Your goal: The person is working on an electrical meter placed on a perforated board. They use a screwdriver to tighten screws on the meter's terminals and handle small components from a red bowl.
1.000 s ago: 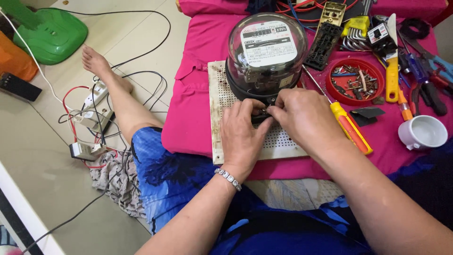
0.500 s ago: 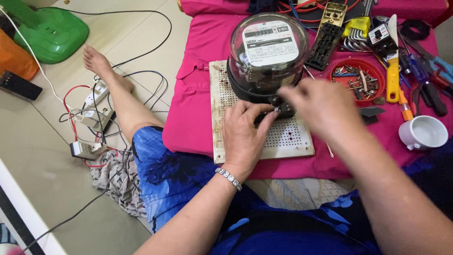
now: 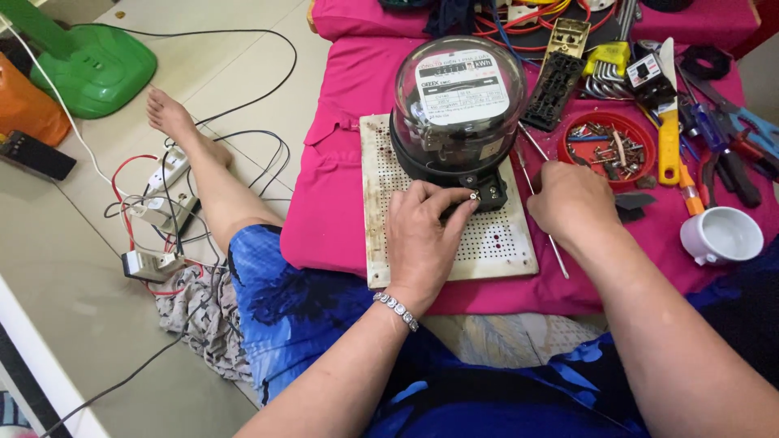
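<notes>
Where the frame begins at upper left, a green plastic base (image 3: 97, 69) sits on the tiled floor, an orange container (image 3: 24, 109) just below it at the edge and a dark flat device (image 3: 36, 156) beside that. Lower left of centre: a tangle of red, white and black wires (image 3: 154, 203) with a white power strip (image 3: 166, 174), next to a bare foot (image 3: 166, 113). Centre: a pink cushion (image 3: 333, 211) carrying a white perforated board (image 3: 495, 243); on the board stands a glass-domed electricity meter (image 3: 458, 105) on a black base. Left hand (image 3: 422, 243), with a beaded bracelet (image 3: 396, 310) at the wrist, rests on the board just below the meter, fingers curled and pinched on a small part at the meter's black terminal block (image 3: 487, 193). Right hand (image 3: 572, 203), to the right of the meter and apart from it, is loosely closed, knuckles up, over a thin metal rod (image 3: 556, 251) lying across the board's right edge; whether it grips the rod cannot be told. Upper right: a black slotted strip (image 3: 556, 85), a red dish of screws (image 3: 610, 148), a yellow-handled tool (image 3: 668, 146), pliers and cutters (image 3: 730, 154). Right edge: a white cup (image 3: 722, 235).
</notes>
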